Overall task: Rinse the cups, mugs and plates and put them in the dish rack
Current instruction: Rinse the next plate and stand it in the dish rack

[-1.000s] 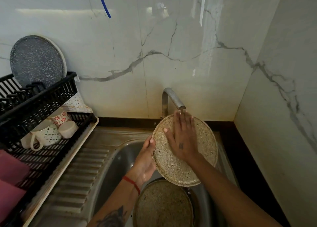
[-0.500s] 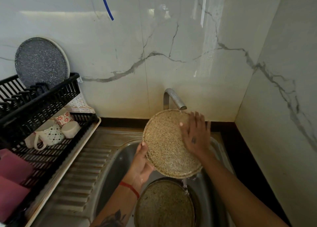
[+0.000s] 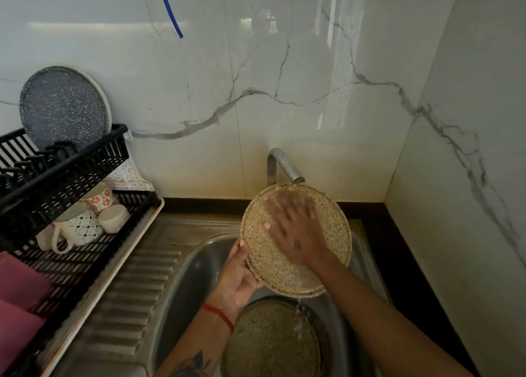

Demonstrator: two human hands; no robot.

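A black dish rack [image 3: 65, 177] stands on the steel counter [image 3: 136, 285] at the left; its upper tier carries a dark speckled plate [image 3: 64, 106] set on edge against the marble wall, and its lower tier holds patterned mugs [image 3: 82, 225] lying on their sides, with pink items [image 3: 17, 299] at the near end. The tap [image 3: 284, 165] juts from the back wall over the sink [image 3: 193, 271], and a second tan speckled plate [image 3: 270, 342] lies flat in the sink bottom, directly under the work. The left forearm rises from below, a red thread at the wrist, and the left hand [image 3: 237, 279] grips the lower left rim of the tan plate [image 3: 284, 268], held tilted over the sink just beneath the spout. The right arm reaches in diagonally from the lower right; the right hand [image 3: 296, 228] lies spread, fingers straight, flat against the plate's face, blurred. Water trickles off the plate's lower edge.
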